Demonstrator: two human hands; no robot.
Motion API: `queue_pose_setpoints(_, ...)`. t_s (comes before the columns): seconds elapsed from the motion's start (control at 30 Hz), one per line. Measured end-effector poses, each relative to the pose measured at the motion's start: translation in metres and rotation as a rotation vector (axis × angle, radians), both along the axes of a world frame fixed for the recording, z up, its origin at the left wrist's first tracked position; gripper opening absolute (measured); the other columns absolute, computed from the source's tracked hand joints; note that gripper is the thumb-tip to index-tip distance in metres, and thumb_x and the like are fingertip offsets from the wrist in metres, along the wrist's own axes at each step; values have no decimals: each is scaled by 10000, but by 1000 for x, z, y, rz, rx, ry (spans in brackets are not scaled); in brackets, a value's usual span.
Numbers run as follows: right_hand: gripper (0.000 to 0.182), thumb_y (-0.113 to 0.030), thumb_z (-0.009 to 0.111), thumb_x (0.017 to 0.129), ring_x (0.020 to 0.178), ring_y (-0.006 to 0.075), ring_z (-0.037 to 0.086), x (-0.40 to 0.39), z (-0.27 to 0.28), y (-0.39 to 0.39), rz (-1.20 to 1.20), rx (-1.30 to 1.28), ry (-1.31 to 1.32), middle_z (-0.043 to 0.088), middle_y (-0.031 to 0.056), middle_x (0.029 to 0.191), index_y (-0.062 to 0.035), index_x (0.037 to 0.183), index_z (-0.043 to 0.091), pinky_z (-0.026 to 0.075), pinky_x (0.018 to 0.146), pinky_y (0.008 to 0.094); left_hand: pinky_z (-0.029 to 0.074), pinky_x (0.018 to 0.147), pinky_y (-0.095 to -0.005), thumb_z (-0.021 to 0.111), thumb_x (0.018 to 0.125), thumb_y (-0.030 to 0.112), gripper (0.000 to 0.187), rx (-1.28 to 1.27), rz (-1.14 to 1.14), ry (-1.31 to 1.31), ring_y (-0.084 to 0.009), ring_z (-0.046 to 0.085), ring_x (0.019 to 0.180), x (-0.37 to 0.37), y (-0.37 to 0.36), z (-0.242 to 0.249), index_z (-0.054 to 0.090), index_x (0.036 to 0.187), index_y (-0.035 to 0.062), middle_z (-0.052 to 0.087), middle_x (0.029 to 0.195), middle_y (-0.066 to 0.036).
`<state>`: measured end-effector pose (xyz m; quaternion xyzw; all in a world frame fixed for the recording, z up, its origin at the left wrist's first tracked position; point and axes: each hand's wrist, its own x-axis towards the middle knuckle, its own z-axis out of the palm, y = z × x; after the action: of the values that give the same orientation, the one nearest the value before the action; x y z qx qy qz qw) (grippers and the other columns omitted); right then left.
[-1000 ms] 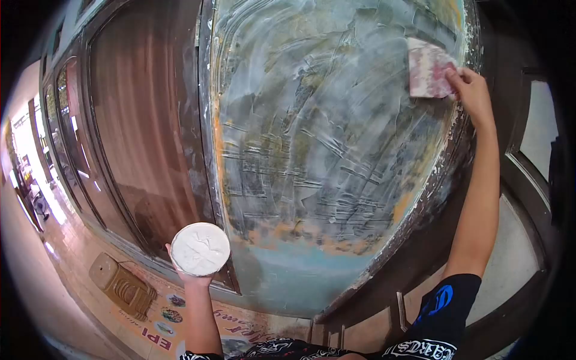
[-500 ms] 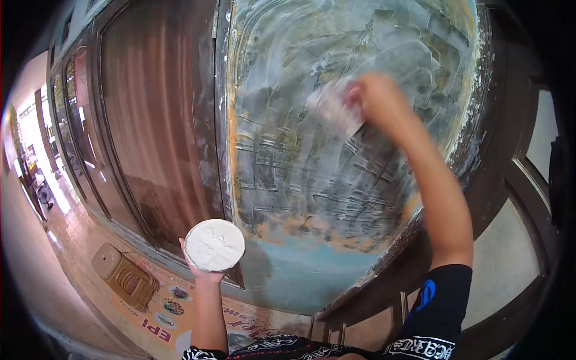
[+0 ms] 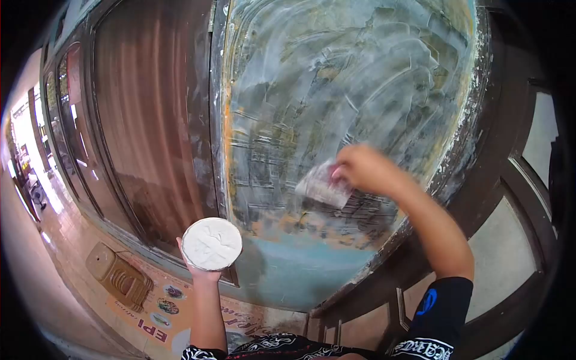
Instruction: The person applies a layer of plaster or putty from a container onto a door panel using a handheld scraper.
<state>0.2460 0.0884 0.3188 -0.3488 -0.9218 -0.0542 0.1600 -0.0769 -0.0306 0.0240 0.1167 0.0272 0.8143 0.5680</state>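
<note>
the right grip pinches a blurred, whitish-pink flat sheet; the left grip holds a round, white-filled container.

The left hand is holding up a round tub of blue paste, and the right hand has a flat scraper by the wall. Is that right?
Not quite: the paste is white, as the head view shows. The left hand does hold up the round tub, and the right hand has a flat scraper by the wall.

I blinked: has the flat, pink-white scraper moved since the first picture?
Yes. Against the smeared, grey-green wall panel, the scraper has moved down and left.
</note>
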Motion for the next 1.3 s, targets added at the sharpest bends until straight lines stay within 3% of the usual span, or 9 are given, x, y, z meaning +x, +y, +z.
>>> queue_pose_setpoints(0.1,125,-160,686,829,922,356,659,-7,-30,21,-91,158,-228,680,158,964,-48,879,708,521,820,453,427,1058,-569,436,904,710,803,-32,0,-22,-385,520,1265,5,3,-3,495,1413,91,532,1418,-131)
queue_pose_setpoints(0.33,263,-222,657,912,816,321,689,124,145,22,-367,620,538,720,193,897,24,984,710,511,736,387,381,1033,-681,434,881,731,812,14,-43,-4,-431,484,1281,4,7,-8,472,1437,140,482,1464,-129)
queue_pose_setpoints(0.5,227,-226,694,914,671,93,545,191,134,12,-361,436,935,638,22,716,0,902,709,450,642,270,402,1050,-630,436,891,717,811,-29,4,-68,-417,493,1278,1,5,-12,476,1430,112,489,1458,-128)
queue_pose_setpoints(0.6,168,-191,710,897,720,104,571,123,65,-2,-112,278,723,659,31,771,-24,914,725,468,687,282,405,1046,-633,429,897,714,809,-44,-15,-82,-417,490,1283,3,8,-13,463,1438,113,478,1465,-133)
queue_pose_setpoints(0.73,162,-182,698,857,891,384,620,68,-11,11,-175,312,182,653,172,893,-20,870,699,497,791,434,385,1021,-699,411,900,718,796,-59,-88,-84,-438,478,1288,13,15,-7,463,1442,138,468,1473,-138)
queue_pose_setpoints(0.9,171,-172,664,885,860,351,669,139,83,54,-249,628,521,694,189,923,-25,945,727,512,770,414,363,1007,-738,414,892,727,808,-46,-116,-172,-448,465,1297,18,20,-8,457,1449,143,461,1481,-137)
queue_pose_setpoints(1.0,262,-252,689,904,775,280,694,194,140,16,-562,776,694,721,170,839,-8,991,725,511,722,372,427,1054,-587,419,892,736,800,10,-101,53,-387,510,1277,18,14,-14,504,1409,130,524,1428,-118)
queue_pose_setpoints(1.17,240,-242,705,918,756,96,617,164,99,-22,-350,585,796,711,77,821,-5,947,726,486,680,296,421,1055,-594,411,894,738,805,23,-98,84,-386,506,1280,9,13,-26,497,1413,128,515,1437,-112)
queue_pose_setpoints(1.3,169,-253,687,868,881,332,648,84,-17,-15,-157,277,275,659,109,893,-92,917,706,515,767,435,417,1059,-593,413,897,732,794,-35,-85,36,-381,503,1283,12,16,-21,509,1403,129,516,1435,-109)
